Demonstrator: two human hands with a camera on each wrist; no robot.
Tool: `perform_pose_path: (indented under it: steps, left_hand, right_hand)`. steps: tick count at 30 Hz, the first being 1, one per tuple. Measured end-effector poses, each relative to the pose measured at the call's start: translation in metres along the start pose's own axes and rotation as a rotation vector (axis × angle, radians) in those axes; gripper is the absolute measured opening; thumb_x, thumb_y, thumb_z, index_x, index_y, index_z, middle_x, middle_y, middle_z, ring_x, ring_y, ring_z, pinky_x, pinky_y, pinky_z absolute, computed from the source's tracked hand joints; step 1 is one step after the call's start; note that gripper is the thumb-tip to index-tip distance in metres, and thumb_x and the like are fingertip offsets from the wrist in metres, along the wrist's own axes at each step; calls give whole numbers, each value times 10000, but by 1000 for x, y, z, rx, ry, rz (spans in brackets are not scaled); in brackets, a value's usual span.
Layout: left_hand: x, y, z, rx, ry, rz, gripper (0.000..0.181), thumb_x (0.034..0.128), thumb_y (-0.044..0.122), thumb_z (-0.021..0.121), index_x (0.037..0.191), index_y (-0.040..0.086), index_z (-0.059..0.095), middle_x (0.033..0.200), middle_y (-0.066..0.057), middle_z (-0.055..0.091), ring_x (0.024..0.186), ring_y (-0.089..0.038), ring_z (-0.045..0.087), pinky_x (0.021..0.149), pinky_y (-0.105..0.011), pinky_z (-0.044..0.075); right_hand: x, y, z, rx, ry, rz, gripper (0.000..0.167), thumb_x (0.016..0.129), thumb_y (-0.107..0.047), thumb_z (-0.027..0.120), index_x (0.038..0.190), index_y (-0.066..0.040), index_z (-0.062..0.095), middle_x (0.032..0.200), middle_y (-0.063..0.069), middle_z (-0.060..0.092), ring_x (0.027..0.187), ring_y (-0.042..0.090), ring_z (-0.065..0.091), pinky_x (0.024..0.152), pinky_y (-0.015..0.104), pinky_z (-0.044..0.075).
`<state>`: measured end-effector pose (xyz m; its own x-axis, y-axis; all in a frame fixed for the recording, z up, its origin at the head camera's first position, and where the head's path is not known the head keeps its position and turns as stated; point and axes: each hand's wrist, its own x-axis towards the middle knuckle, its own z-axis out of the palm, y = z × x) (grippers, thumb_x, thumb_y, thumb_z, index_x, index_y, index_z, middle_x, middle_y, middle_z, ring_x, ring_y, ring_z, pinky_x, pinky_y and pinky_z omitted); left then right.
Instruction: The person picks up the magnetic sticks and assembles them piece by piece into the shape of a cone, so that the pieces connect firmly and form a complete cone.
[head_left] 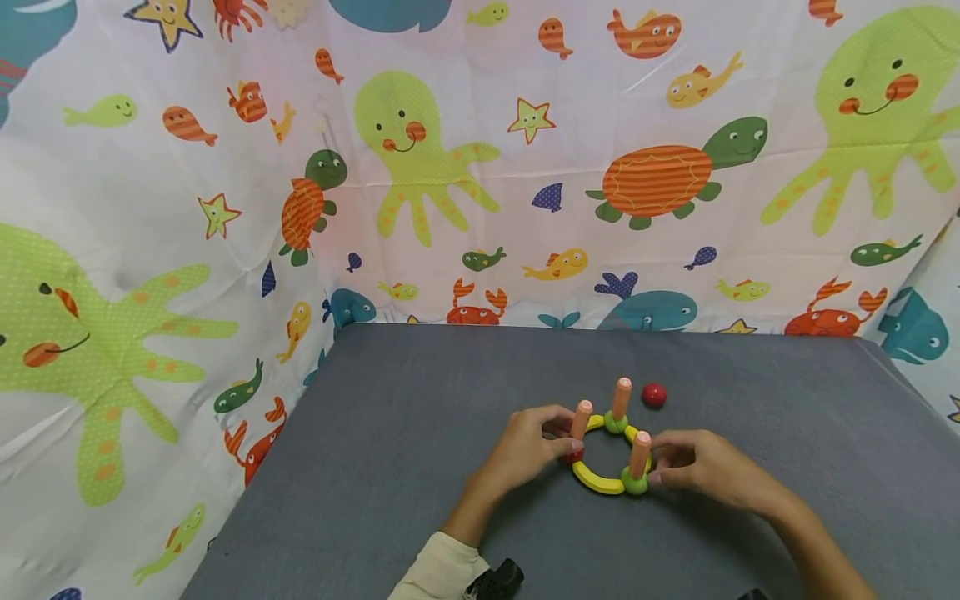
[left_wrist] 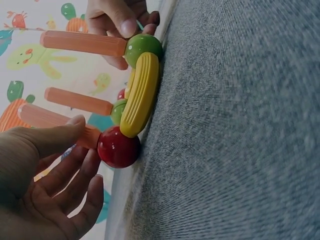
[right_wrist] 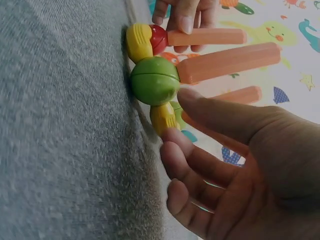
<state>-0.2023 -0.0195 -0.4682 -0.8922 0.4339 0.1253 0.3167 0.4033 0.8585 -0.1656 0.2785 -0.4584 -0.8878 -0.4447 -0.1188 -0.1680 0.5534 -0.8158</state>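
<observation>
A toy ring on the grey table joins yellow curved pieces point(head_left: 598, 480) with a red ball point(left_wrist: 119, 147) and two green balls point(right_wrist: 155, 81). An orange stick stands upright on each ball. My left hand point(head_left: 528, 448) is at the ring's left side, pinching the orange stick point(head_left: 581, 419) on the red ball between thumb and fingers. At the right side my right hand point(head_left: 705, 468) has its thumb against the near green ball and its curled fingers at the yellow piece point(right_wrist: 164, 119) beside it. That piece is partly hidden by the fingers in the head view.
A loose red ball point(head_left: 654, 395) lies on the table behind the ring, to the right. The grey tabletop point(head_left: 405, 400) spreads around the ring. A curtain point(head_left: 510, 225) printed with sea animals hangs behind the table and along its left side.
</observation>
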Motion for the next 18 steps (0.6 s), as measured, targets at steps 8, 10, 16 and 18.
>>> perform_pose_path:
  steps: [8,10,16,18]
  left_hand:
    - [-1,-1,0,-7,4,-13,233,967,264,806,1192,207,776,1051,130,742,963,-7,662,881,-216,559]
    - [-1,0,0,-9,4,-11,232,972,268,802,1195,211,777,1061,132,743,973,-8,662,889,-219,558]
    - [-1,1,1,0,4,-6,244,967,257,805,1204,206,778,1067,128,746,982,-10,659,893,-220,557]
    - [-1,1,1,5,9,-3,248,965,255,806,1205,201,779,1068,122,749,984,-12,663,893,-223,558]
  right_hand:
    - [6,-3,-5,-124,199,70,276,953,-239,802,1196,-114,760,883,10,670,784,156,616,646,278,516]
    - [8,-3,-7,-157,237,72,281,955,-237,804,1200,-109,758,913,8,690,817,162,632,660,281,523]
    - [18,4,-13,-230,366,61,348,951,-201,808,1255,-56,721,1082,100,745,947,248,699,743,373,572]
    - [22,7,-15,-241,405,56,393,954,-205,807,1297,-48,697,1149,153,729,994,303,700,768,426,573]
